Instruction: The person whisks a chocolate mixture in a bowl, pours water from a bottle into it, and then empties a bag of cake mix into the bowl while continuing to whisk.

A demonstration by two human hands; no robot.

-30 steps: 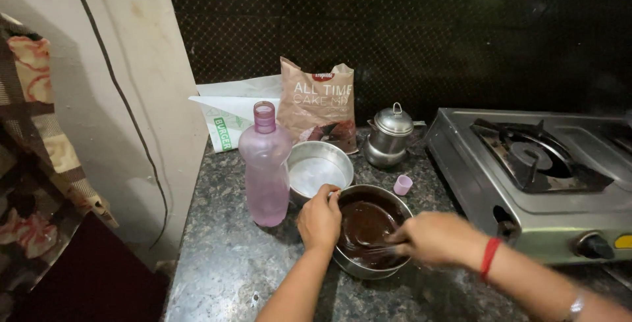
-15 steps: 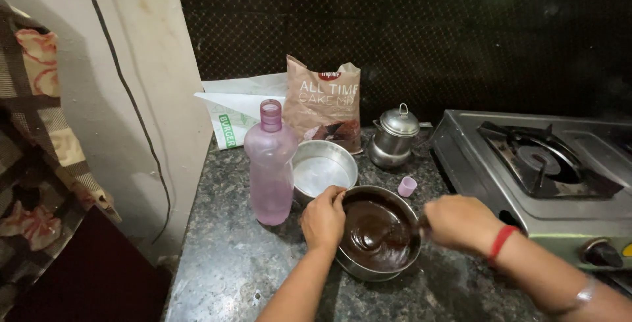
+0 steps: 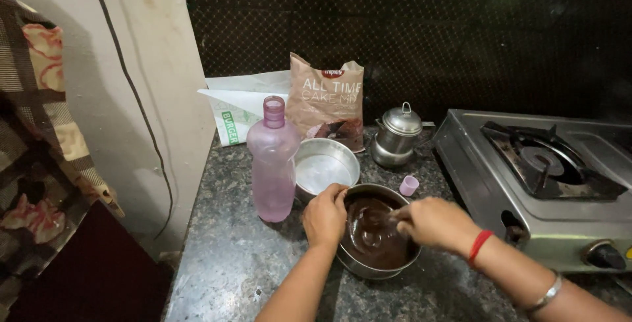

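Looking down from the head view, one steel bowl (image 3: 378, 266) of dark brown batter (image 3: 370, 233) is seen on the speckled stone counter (image 3: 237, 263), between the two hands. The left hand (image 3: 324, 217) is closed over the bowl's near-left rim, fingers curled on the edge, judged to be steadying the bowl against the stirring. The right hand (image 3: 434, 222) is closed around a thin utensil (image 3: 393, 217) whose end dips into the batter; only a short part of it shows, so its kind cannot be told. A red band (image 3: 480, 246) and one metal bangle (image 3: 546, 294) are worn on the right arm.

Just beyond the left hand, one empty round metal pan (image 3: 324, 167) is set, close by and probably kept within reach. To the left of that hand stands one upright pink plastic bottle (image 3: 273, 161) with its cap off, and one small pink cap (image 3: 409, 185) lies just beyond the right hand. Further back, one brown bag of mix (image 3: 327, 98) is propped against the dark wall, with one white paper bag (image 3: 237, 108) beside it. One small lidded steel pot (image 3: 397, 134) stands beyond the right hand. To the right of that hand sits one gas stove (image 3: 526, 177), with one burner (image 3: 546, 163) in view and unlit.
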